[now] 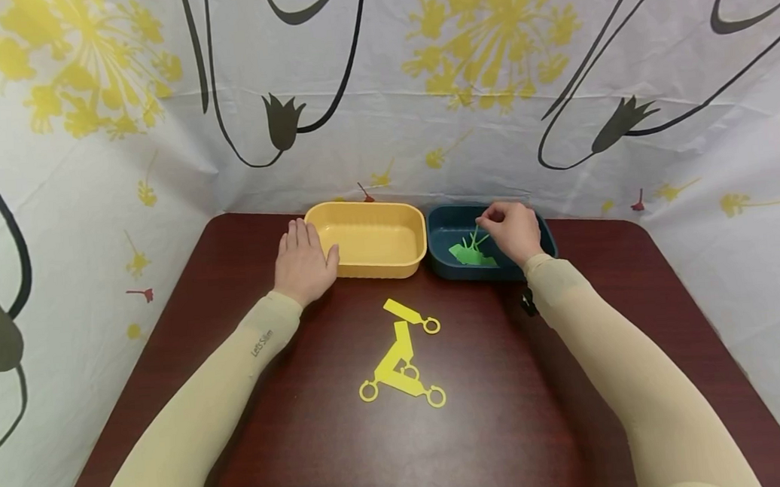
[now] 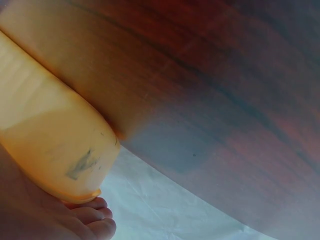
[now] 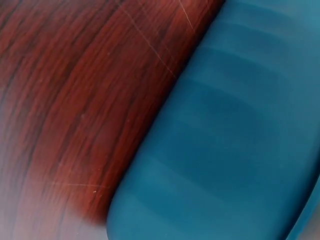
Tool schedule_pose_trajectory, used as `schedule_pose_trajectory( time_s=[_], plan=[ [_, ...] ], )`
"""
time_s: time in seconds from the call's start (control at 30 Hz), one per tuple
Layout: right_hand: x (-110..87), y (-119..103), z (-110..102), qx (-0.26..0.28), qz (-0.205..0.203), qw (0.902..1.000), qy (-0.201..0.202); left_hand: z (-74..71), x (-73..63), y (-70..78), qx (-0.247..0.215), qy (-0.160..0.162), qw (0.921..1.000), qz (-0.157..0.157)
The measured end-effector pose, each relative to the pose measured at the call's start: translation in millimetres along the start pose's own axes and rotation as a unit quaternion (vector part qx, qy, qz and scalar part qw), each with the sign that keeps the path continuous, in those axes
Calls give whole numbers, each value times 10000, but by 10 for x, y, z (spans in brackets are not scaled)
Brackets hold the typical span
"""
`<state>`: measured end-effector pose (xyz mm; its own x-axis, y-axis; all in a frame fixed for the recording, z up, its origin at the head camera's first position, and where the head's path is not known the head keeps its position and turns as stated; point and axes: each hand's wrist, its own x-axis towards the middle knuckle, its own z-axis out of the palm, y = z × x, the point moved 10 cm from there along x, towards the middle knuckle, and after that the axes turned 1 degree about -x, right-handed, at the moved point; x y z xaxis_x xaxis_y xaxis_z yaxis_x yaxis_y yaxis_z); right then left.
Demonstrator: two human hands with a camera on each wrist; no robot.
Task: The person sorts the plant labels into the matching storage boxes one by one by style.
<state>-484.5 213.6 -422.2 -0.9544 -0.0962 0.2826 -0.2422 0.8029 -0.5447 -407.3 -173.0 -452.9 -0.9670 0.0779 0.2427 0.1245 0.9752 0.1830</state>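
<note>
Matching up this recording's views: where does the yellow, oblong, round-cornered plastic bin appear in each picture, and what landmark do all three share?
Head: the yellow, oblong, round-cornered plastic bin sits around mid-picture, at the bare left hand.
Left wrist: its outer wall shows at the left, above the hand.
Right wrist: not in it.
Shared landmark: the dark red wood-grained tabletop.

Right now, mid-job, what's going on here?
A person is working with both hands at a table. The right hand is over the blue bin, its thumb and finger seeming to pinch the thin end of one of the green pieces in it. The left hand rests against the yellow bin. Yellow pieces lie on the table in front of the bins.
</note>
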Motion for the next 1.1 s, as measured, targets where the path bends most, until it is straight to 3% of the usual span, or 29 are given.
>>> schedule_pose_trajectory(
  time_s=[0.43,1.1],
  plan=[
    [-105,65,66,-128,60,9997,-222,59,-17,-13,-59,-32,10000,-34],
    [-289,-208,-111,-126,-274,9995,12,43,-5,-41,-428,-198,9988,-136]
  ],
)
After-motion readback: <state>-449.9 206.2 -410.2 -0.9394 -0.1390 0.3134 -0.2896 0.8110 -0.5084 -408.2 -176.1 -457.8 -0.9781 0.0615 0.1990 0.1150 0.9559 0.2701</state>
